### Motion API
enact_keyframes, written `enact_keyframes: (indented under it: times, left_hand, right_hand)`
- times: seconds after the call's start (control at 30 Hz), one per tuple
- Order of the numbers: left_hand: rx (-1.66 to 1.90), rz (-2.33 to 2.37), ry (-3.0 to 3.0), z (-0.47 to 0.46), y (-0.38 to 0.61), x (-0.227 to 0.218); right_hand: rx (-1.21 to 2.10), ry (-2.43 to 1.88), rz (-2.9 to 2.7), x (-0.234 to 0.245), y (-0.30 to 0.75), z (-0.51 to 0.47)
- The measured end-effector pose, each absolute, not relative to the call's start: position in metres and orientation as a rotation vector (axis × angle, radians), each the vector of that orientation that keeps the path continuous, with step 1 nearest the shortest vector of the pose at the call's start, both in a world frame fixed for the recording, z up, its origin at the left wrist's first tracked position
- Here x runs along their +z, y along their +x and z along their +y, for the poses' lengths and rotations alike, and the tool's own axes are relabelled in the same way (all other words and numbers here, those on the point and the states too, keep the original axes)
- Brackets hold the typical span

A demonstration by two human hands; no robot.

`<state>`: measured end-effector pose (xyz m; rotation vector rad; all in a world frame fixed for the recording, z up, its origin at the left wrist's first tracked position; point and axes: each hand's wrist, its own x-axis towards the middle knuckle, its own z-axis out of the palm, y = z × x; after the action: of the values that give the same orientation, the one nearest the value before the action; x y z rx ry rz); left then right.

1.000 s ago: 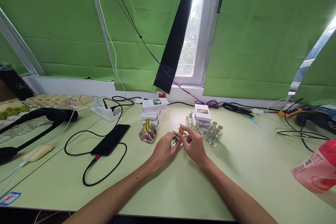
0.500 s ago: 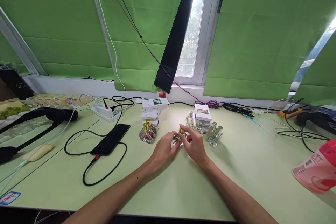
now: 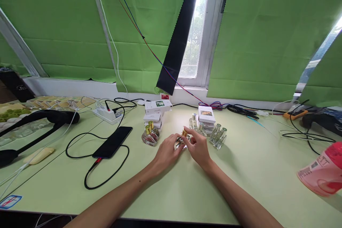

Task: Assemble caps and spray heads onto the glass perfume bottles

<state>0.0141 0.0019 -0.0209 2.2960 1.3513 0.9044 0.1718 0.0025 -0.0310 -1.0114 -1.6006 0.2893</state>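
A small clear glass perfume bottle (image 3: pixel 179 142) stands on the table in front of me, partly covered by my fingers. My left hand (image 3: pixel 167 148) is closed around its glass body. With thumb and index finger, my right hand (image 3: pixel 198 147) pinches the gold cap (image 3: pixel 184 133) at the top of the bottle. To the left sit gold-capped perfume bottles (image 3: pixel 150 136) with dark reddish contents. Just right of my hands are round clear bottles (image 3: pixel 201 130) with silver caps, and beside them slim rectangular bottles (image 3: pixel 218 137).
White boxes (image 3: pixel 157 106) are stacked behind the left bottles, and another stack of white boxes (image 3: pixel 206 114) stands behind the right ones. A black phone (image 3: pixel 112 142) on a cable lies to the left near a power strip (image 3: pixel 107 114). A pink container (image 3: pixel 322 171) is at far right.
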Motion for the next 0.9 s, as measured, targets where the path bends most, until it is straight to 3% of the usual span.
enact_keyframes:
  times: [0.4,0.9]
  left_hand:
    - [0.902,1.361,2.274,0.0005,0.0149,-0.0185]
    - [0.928,1.339,2.290,0.0032,0.0138,-0.0223]
  right_hand:
    - [0.353,-1.005,-1.629,-0.0271,0.1720,0.0004]
    - [0.111,-1.037,-1.690,-0.0284,0.1722,0.0009]
